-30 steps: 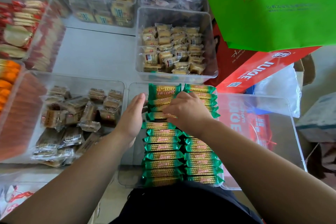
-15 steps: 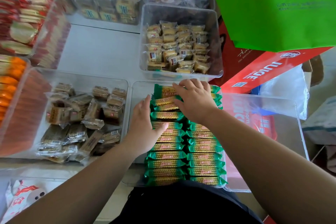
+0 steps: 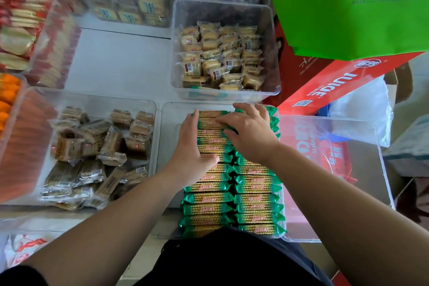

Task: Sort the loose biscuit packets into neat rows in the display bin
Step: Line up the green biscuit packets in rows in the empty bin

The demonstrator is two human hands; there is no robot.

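Green-and-gold biscuit packets (image 3: 256, 199) lie in two side-by-side rows inside a clear display bin (image 3: 170, 114) right in front of me. My left hand (image 3: 191, 148) lies flat along the left side of the left row, fingers straight and pointing away, thumb across a packet. My right hand (image 3: 249, 133) rests palm-down on the far packets, fingers spread over the tops of both rows. The packets under both hands are partly hidden. Neither hand curls round a packet.
A clear bin of brown wrapped biscuits (image 3: 97, 146) sits to the left. Another bin of pale square packets (image 3: 222, 53) stands just beyond. An empty clear bin (image 3: 336, 169) lies to the right, over a red juice carton (image 3: 329, 86). Green bags (image 3: 352, 7) hang at upper right.
Both hands have slid farther away along the rows. The left hand went from beside the bin wall onto the left row's edge; the right hand flattened and spread over the far packets.
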